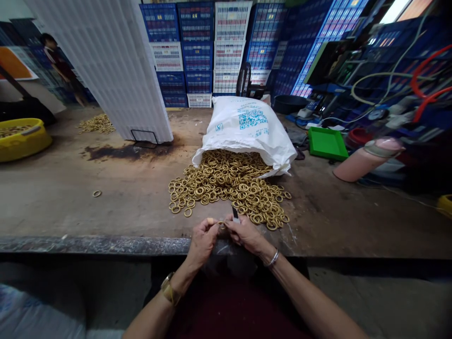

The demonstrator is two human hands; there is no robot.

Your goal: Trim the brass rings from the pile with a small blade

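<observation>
Near the front edge of the wooden table [134, 202], a gold-coloured ring [222, 225] is pinched between both hands. My left hand [204, 240] closes its fingertips on the ring's left side. My right hand [247, 235] grips the ring's right side and also holds a knife [235, 215] with a dark blade pointing up and away. Just beyond the hands, a pile of gold rings [229, 183] spills from the open mouth of a white sack [243, 122] with blue-green print. One single ring [96, 193] lies apart on the left.
A white corrugated panel [116, 70] stands in a wire holder at the back left, near a yellow basin [23, 139]. On the right are a green tray [327, 143] and a pink bottle [367, 159]. Stacked crates [196, 56] stand behind; a person [60, 66] is far left.
</observation>
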